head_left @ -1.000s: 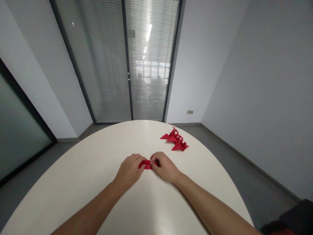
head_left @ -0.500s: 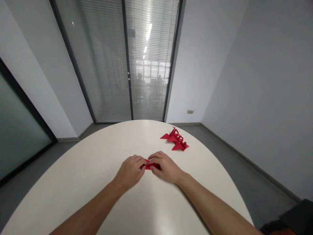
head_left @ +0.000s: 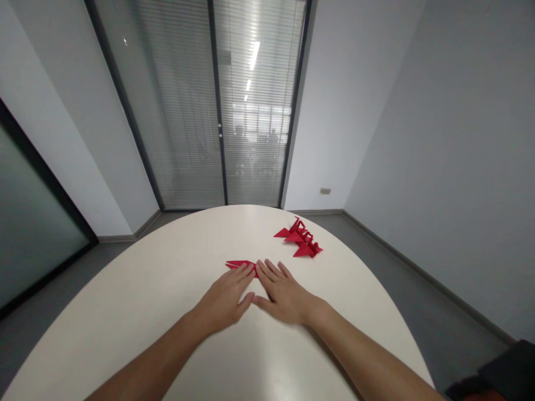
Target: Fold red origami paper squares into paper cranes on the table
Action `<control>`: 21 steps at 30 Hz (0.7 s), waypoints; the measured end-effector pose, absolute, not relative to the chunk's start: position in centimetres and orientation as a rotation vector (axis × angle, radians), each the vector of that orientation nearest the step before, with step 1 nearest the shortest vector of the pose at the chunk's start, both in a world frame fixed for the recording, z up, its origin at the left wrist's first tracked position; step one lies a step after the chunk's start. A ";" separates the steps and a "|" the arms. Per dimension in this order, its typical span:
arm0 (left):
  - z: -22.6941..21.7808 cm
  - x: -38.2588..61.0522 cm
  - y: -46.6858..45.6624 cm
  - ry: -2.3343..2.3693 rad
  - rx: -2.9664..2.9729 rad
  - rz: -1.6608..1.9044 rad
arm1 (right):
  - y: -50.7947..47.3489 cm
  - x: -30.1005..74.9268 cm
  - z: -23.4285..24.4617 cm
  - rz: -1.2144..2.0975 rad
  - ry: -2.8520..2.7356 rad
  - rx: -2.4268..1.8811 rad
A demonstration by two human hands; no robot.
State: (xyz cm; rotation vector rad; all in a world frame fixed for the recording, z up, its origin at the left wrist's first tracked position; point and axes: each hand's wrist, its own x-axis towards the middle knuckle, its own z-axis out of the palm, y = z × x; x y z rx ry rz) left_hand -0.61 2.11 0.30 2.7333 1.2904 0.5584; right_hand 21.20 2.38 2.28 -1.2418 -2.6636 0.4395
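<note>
Have the left hand [head_left: 221,298] stretched flat, palm down, over a round pale counter [head_left: 159,295], fingers straight and close together, thumb angled off to the right, fingertips resting on a folded red paper [head_left: 237,262]. Have the right hand [head_left: 286,296] flattened likewise, fingers straight and a bit more fanned, thumb pointing left, fingertips at the right end of the same paper. Hold the two side by side, thumb tips and index fingertips very close; cannot tell about actual contact there.

Cover the right part of the paper with fingers, leaving two slim points bare on the left, with a narrow gap in between. See it around the middle of the counter, on the far side of both palms.

Can also see red paper birds [head_left: 304,250] at far right, bunched closely, well apart from the paper. Beyond the far edge, see glass panels [head_left: 188,128] with blinds.
</note>
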 end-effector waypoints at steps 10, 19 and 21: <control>-0.1 -0.1 2.3 1.638 2.689 0.466 | 1.9 21.0 3.2 0.575 -2.660 -1.436; -0.5 -0.5 3.1 1.711 2.664 0.683 | 1.6 20.7 4.4 0.388 -2.682 -1.003; -0.6 -0.7 3.2 1.628 2.670 0.723 | 1.7 20.7 4.4 0.360 -2.647 -0.917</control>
